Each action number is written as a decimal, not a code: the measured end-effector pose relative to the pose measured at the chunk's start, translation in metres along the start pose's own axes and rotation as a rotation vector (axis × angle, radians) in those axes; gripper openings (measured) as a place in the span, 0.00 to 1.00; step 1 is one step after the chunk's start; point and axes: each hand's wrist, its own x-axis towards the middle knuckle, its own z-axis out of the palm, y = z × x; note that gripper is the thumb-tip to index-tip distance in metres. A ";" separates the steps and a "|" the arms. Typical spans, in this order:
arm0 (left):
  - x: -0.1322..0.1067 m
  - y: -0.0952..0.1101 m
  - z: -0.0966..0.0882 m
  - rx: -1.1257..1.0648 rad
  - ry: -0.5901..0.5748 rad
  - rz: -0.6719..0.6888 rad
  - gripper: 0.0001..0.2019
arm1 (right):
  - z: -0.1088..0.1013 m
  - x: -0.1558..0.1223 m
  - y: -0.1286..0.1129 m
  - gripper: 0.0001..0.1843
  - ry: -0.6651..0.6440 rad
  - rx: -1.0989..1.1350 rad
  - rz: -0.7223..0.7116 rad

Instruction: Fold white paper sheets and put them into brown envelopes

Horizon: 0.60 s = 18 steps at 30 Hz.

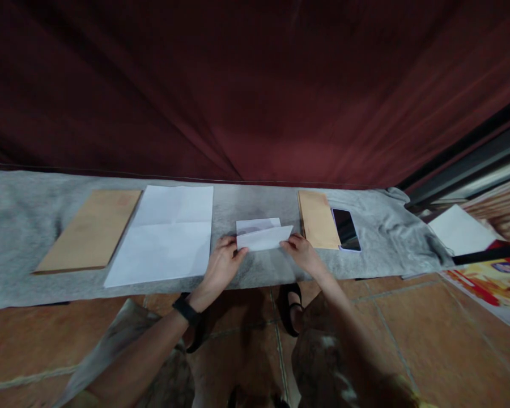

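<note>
A white sheet of paper (pixel 265 238), folded across, is held up between my two hands over the grey cloth. My left hand (pixel 226 258) pinches its left end, thumb in front. At the right end, the fingers of my right hand (pixel 300 251) close on the paper's edge. The back flap of the sheet stands a little behind the front one, with a shaded gap between them. Left of my left hand lies a stack of white paper (pixel 170 232) with a crease across it. A small brown envelope (pixel 320 221) is close beyond my right hand.
A phone (pixel 347 230) touches the small envelope's right side. At the far left lies a larger brown envelope (pixel 91 229). The grey cloth (pixel 386 226) covers the narrow table, and a dark red curtain (pixel 255 102) hangs behind it. A white sheet (pixel 461 229) lies at the right.
</note>
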 end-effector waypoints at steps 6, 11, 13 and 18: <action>0.003 0.004 0.000 0.086 0.006 -0.014 0.13 | 0.001 0.004 -0.008 0.16 0.018 -0.118 0.075; 0.004 0.009 -0.002 0.185 0.025 -0.027 0.13 | 0.005 0.003 -0.015 0.15 0.020 -0.276 0.143; 0.005 0.010 -0.002 0.210 0.026 -0.034 0.13 | 0.007 0.002 -0.019 0.15 0.031 -0.337 0.161; 0.007 0.014 -0.002 0.221 -0.016 -0.058 0.12 | 0.009 0.001 -0.029 0.15 0.019 -0.455 0.190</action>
